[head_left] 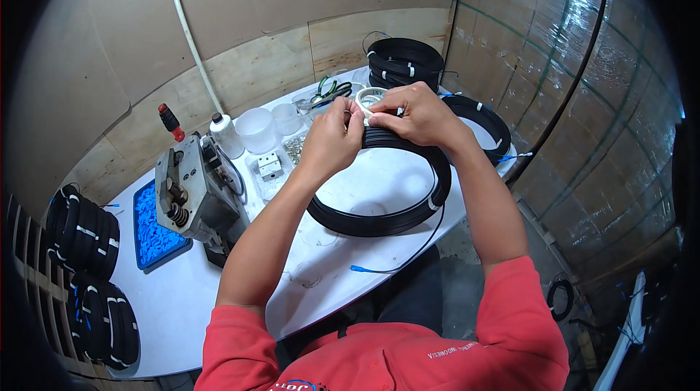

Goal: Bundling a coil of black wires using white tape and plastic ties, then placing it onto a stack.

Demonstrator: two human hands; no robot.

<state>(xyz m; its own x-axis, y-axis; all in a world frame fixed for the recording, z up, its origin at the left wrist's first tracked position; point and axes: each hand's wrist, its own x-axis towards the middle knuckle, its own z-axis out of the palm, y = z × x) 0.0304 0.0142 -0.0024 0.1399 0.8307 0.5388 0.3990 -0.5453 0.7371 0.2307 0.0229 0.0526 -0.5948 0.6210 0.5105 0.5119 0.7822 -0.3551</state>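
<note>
A coil of black cable lies on the white table in front of me, bound with a white band at its right side. Its loose end with a blue connector trails toward the near edge. At the coil's far rim my left hand is closed, thumb and fingers pinched on the cable. My right hand holds a roll of white tape against the same spot, its thumb beside the left fingertips. The tape's strip between the fingers is mostly hidden.
Left of the coil stand a metal press, a blue tray of small blue parts, a white bottle and a clear tub. Green-handled pliers lie behind. More black coils are stacked at the back and left.
</note>
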